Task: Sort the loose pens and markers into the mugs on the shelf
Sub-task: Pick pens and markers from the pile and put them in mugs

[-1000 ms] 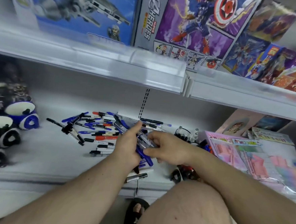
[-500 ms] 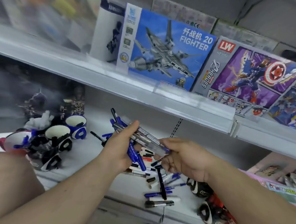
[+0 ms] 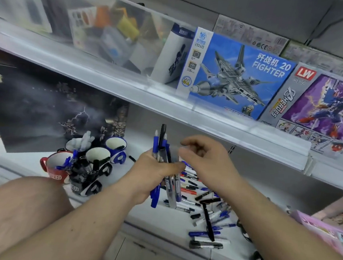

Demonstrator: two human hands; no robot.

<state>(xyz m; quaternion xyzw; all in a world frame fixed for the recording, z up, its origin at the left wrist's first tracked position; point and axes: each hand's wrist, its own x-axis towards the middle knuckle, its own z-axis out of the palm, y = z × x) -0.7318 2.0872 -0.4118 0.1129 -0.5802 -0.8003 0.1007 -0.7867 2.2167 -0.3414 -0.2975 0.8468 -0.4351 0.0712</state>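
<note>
My left hand (image 3: 153,174) grips a bundle of pens (image 3: 162,147), mostly blue and black, held nearly upright above the white shelf (image 3: 160,218). My right hand (image 3: 207,162) hovers just right of the bundle with loosely curled fingers, holding nothing. Loose pens and markers (image 3: 205,209) lie scattered on the shelf below and right of my hands. To the left stand several mugs: a red mug (image 3: 52,167) with blue pens in it, a black mug (image 3: 81,181) with markers, a white-and-black mug (image 3: 98,157), and a blue mug (image 3: 116,148) at the back.
The upper shelf edge (image 3: 169,97) overhangs my hands, carrying toy boxes such as a fighter jet box (image 3: 237,75). A dark picture box (image 3: 42,108) stands behind the mugs. Pink packages (image 3: 326,230) lie at the right. My knee (image 3: 19,206) is at lower left.
My left hand turned the pen bundle from slanted to nearly upright. My right hand let go of the bundle and now hovers beside it. The view swung left, bringing the mugs closer.
</note>
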